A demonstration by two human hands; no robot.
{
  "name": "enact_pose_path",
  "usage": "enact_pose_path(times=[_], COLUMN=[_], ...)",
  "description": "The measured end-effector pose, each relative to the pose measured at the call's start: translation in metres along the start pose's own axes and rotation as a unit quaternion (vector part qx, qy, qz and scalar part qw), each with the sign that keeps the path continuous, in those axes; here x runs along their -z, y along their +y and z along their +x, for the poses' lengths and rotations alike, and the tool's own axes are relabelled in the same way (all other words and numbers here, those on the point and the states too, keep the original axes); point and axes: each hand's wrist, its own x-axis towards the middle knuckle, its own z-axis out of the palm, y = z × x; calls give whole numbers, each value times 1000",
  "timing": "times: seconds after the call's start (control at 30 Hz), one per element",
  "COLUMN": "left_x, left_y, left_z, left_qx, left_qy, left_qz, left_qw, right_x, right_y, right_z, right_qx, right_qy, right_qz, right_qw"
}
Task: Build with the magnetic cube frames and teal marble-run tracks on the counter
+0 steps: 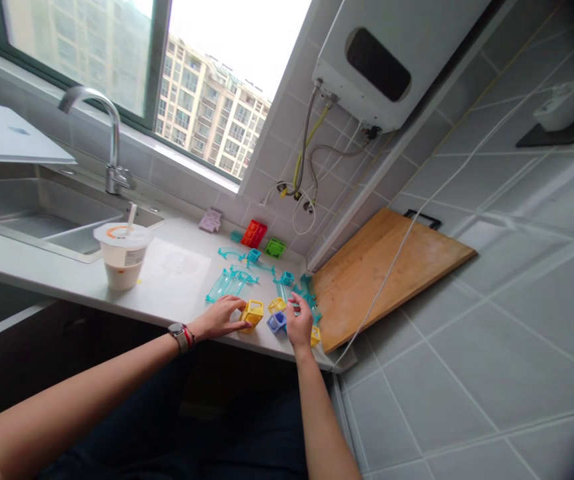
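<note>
My left hand (pixel 221 317) rests on the white counter (pixel 177 280), its fingers touching a yellow hollow cube block (pixel 252 313). My right hand (pixel 299 322) hovers over the toy pieces, fingers curled near a blue cube block (pixel 277 323) and a small yellow piece (pixel 277 305). Another yellow piece (pixel 315 335) lies by my right wrist. Clear teal track pieces (pixel 230 283) and teal connector cubes (pixel 253 255) are spread behind my hands. Whether my right fingers grip anything is hidden.
A lidded drink cup with a straw (pixel 123 253) stands left on the counter by the steel sink (pixel 41 217) and tap (pixel 111 133). Red (pixel 253 233), green (pixel 275 248) and purple (pixel 210 220) blocks lie near the wall. A wooden cutting board (pixel 387 267) leans right, a white cable across it.
</note>
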Motion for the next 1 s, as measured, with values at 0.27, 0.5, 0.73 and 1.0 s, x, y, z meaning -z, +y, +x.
enact_pose_path(times=[0.27, 0.5, 0.73, 1.0], left_x=[3, 5, 4, 2], left_y=[4, 9, 8, 7], left_z=[-1, -3, -2, -3], left_qx=[-7, -5, -5, 4], left_qy=[9, 15, 17, 20], left_qz=[5, 17, 18, 22], left_qw=[1000, 1000, 1000, 1000], right_x=[0, -17, -19, -33], right_y=[3, 13, 22, 24], right_z=[59, 67, 60, 41], right_qx=[-64, -72, -19, 13], right_qy=[-105, -175, -172, -119], right_qz=[-197, -259, -251, -193], right_qw=[973, 947, 952, 974])
